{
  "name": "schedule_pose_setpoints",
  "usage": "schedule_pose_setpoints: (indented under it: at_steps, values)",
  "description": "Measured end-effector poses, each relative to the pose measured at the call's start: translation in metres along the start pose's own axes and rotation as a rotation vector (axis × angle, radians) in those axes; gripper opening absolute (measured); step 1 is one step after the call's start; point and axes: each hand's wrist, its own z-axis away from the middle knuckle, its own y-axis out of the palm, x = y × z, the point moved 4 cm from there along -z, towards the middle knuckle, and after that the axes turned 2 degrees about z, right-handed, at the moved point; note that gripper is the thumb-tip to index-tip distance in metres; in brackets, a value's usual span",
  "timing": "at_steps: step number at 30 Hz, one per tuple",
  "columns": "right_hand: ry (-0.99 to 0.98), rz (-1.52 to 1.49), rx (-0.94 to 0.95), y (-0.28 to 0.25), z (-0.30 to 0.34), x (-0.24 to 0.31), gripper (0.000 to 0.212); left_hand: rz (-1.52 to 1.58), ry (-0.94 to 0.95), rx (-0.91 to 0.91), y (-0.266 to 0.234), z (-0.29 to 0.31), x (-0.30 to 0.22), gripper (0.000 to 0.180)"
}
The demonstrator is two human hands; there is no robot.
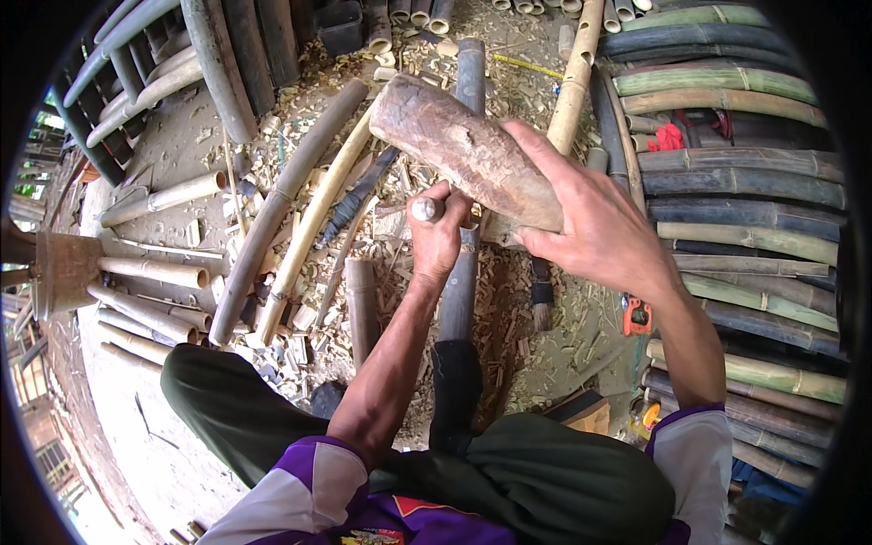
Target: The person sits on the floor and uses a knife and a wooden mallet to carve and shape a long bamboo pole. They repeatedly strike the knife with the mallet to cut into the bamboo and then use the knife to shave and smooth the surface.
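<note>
Shavings (295, 351) around the bamboo pole (458, 304)

Grey-brown bare floor (177, 156), heavy litter of pale wood chips (518, 104) mid-frame. Directly on it, left of centre: long grey-brown bamboo pole (272, 213), slimmer pale-yellow bamboo pole (316, 222) just beside, both slanted. Further left: short tan bamboo tube (168, 200). Top: square black plastic bin (339, 29); narrow yellow tape strip (527, 65) among the chips.
</note>
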Motion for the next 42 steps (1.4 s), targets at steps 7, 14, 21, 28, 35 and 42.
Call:
schedule_pose_setpoints:
  at_steps: [7,14,21,28,35,42]
  values:
    - [-0.147,0.023,-0.061,0.004,-0.006,0.002,0.101,0.097,0.042,-0.118,0.002,0.001,0.017,0.028]
    - [-0.478,0.554,0.028,-0.008,-0.021,0.028,0.093,0.294,-0.197,-0.156,-0.01,-0.013,0.049,0.056]
    - [-0.173,0.426,0.235,-0.005,-0.022,0.008,0.1,-0.38,0.021,0.091,0.014,-0.002,0.036,0.044]
    - [-0.29,0.101,-0.103,0.008,0.028,-0.018,0.102,-0.49,0.033,0.382,0.021,0.001,0.054,0.044]
    - [-0.009,0.009,-0.045,0.003,0.039,-0.04,0.106,0.287,-0.036,-0.063,0.035,-0.04,0.022,0.028]
    - [0.029,0.287,0.001,0.011,0.037,-0.031,0.107,-0.12,0.104,0.054,0.041,-0.024,0.041,0.048]
